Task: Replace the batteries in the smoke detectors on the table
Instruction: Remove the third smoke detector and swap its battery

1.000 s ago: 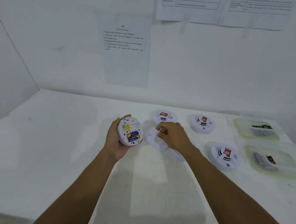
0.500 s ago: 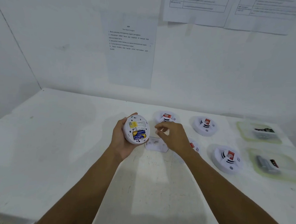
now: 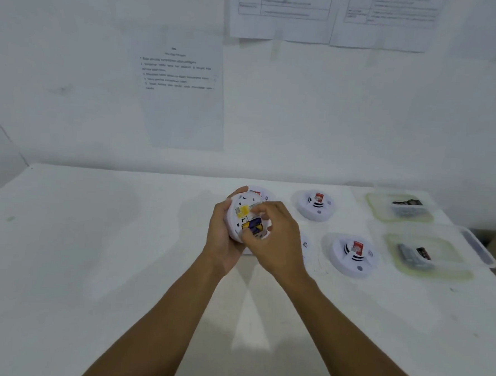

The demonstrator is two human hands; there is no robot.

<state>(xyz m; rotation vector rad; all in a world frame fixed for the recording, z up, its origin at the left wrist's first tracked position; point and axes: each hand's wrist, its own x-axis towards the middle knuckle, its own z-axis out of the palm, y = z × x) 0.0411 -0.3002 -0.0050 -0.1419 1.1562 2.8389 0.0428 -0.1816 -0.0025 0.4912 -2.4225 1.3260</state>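
On detector (image 3: 235,217): illegible yellow label (image 3: 243,211), battery (image 3: 253,226).

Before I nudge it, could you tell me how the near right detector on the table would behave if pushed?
It should slide, not roll: the detector sits flat on its wide round base on the smooth table. The white shell looks like moulded plastic, so probably stiff and light. Its low shape makes tipping unlikely.

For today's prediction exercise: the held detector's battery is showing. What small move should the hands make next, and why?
Probably lift the battery out: the left hand holds the smoke detector with its compartment open, and the right hand seems to pinch it.
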